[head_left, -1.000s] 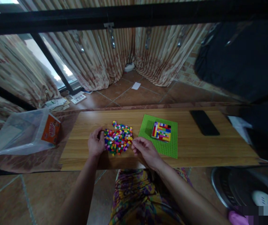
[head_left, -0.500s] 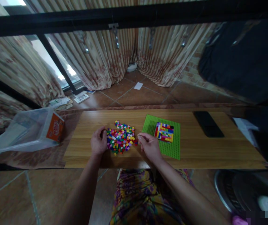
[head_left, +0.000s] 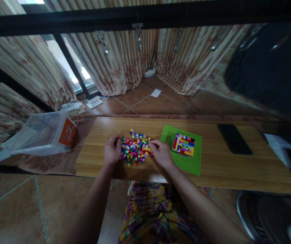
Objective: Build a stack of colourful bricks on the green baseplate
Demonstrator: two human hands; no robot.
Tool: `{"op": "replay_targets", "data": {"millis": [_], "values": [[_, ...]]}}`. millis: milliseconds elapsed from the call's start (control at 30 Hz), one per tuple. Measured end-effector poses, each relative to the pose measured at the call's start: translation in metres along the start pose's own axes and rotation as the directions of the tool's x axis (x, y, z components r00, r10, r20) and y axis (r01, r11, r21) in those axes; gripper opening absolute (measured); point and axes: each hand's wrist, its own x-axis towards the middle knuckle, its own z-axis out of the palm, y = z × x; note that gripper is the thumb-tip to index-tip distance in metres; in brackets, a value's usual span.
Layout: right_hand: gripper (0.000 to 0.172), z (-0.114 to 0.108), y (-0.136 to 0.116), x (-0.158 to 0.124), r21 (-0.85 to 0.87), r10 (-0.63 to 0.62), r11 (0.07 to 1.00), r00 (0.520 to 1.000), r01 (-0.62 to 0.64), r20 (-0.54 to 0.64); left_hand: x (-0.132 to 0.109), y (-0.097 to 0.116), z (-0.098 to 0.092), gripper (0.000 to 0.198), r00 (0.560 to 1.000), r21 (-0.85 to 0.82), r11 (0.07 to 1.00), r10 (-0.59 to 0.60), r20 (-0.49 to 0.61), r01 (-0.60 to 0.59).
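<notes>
A pile of small colourful building bricks [head_left: 135,149] lies spread on the wooden table. At its left edge rests my left hand [head_left: 112,149], fingers loosely curved with a gap to the thumb, and nothing visible in them. My right hand [head_left: 161,153] is at the pile's right edge, thumb and forefinger pinched together. Whatever is between those fingertips is too small to make out. Just right of that hand is a green baseplate [head_left: 195,166], with a built block of multicoloured bricks [head_left: 183,145] standing on it.
A black phone-like slab [head_left: 234,139] lies on the table [head_left: 213,169] at the right. Left of the table stands a clear plastic bin [head_left: 41,135] with an orange label. A dark bar [head_left: 115,26] crosses the view above. Papers [head_left: 73,107] lie beyond.
The camera view has shifted, so the scene sits slightly further right. My right hand has moved left relative to the pile and now meets its right edge. My left hand stays beside the pile.
</notes>
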Motion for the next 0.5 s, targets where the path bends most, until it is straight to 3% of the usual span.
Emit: {"op": "replay_targets", "data": {"millis": [267, 500], "values": [[0.028, -0.012, -0.011, -0.008, 0.259, 0.097, 0.962, 0.995, -0.089, -0.021, 0.000, 0.002, -0.001, 0.035, 1.000, 0.012, 1.000, -0.003, 0.003, 0.003], [0.033, -0.050, -0.009, -0.035, 0.289, 0.108, 0.954, 0.989, -0.076, -0.097, 0.001, 0.000, 0.000, 0.034, 1.000, 0.038, 0.999, 0.001, 0.003, -0.001]]}}
